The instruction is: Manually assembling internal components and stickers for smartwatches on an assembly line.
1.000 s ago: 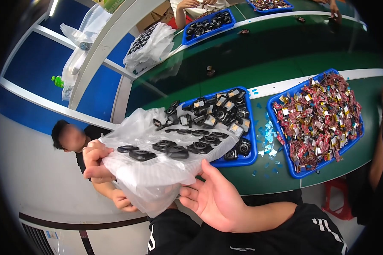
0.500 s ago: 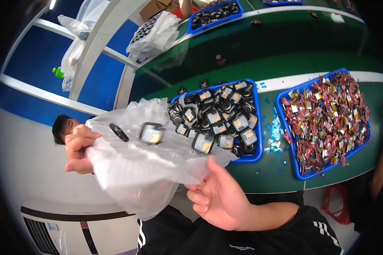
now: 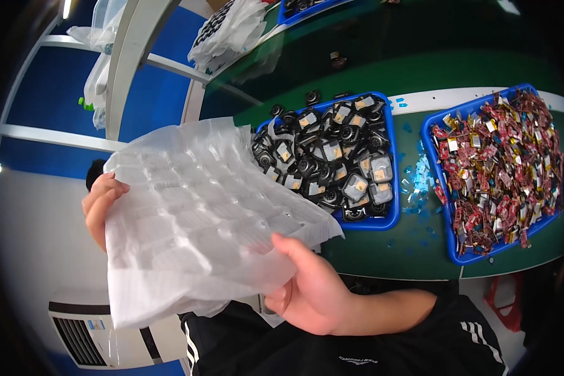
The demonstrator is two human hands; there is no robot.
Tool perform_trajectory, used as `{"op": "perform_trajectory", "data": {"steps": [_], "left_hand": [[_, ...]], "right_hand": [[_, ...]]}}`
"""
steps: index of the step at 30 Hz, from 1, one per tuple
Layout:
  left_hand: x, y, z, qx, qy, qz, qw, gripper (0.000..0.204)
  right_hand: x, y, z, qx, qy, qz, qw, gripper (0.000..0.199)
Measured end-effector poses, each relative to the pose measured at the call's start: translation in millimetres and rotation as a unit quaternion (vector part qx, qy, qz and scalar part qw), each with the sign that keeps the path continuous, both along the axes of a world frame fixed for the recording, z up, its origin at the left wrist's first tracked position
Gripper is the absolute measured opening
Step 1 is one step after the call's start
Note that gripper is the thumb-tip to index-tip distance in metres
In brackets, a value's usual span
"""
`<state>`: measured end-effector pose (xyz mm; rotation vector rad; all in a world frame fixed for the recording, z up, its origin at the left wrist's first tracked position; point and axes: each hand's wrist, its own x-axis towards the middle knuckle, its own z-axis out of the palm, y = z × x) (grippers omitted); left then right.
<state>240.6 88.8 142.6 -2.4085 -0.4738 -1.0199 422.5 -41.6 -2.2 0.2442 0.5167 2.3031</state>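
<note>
A translucent white packing sheet point(image 3: 188, 219) with rows of square pockets is stretched out in front of me, tilted. My left hand point(image 3: 101, 203) grips its left edge, fingers curled around it. My right hand point(image 3: 313, 288) pinches the lower right edge, its thumb on top. Beside the sheet's right end stands a blue tray point(image 3: 395, 156) heaped with small black camera-like devices point(image 3: 329, 150), several showing pale square faces. The sheet's far right corner overlaps this tray's left side in view. No loose devices show on the sheet.
Further right, another blue tray point(image 3: 448, 232) is piled with red circuit boards and silver battery-like pieces point(image 3: 495, 169). Blue film scraps point(image 3: 422, 182) lie between the trays on the green table point(image 3: 357, 250). White bags point(image 3: 229, 37) sit at the far left, near a pale frame post point(image 3: 128, 69).
The loose black devices that were sliding over the sheet have left it, and more lie in the tray. The sheet is now spread flatter. My view has shifted slightly.
</note>
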Motion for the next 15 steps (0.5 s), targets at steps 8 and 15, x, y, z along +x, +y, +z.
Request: {"op": "perform_trajectory", "data": {"steps": [8, 15], "left_hand": [[-110, -112, 7, 0.11, 0.246, 0.12, 0.955, 0.025], [-228, -177, -6, 0.106, -0.228, 0.474, 0.844, 0.043]], "right_hand": [[1, -10, -2, 0.167, -0.264, -0.075, 0.947, 0.037], [-26, -28, -46, 0.618, -0.67, -0.302, 0.28, 0.035]]}}
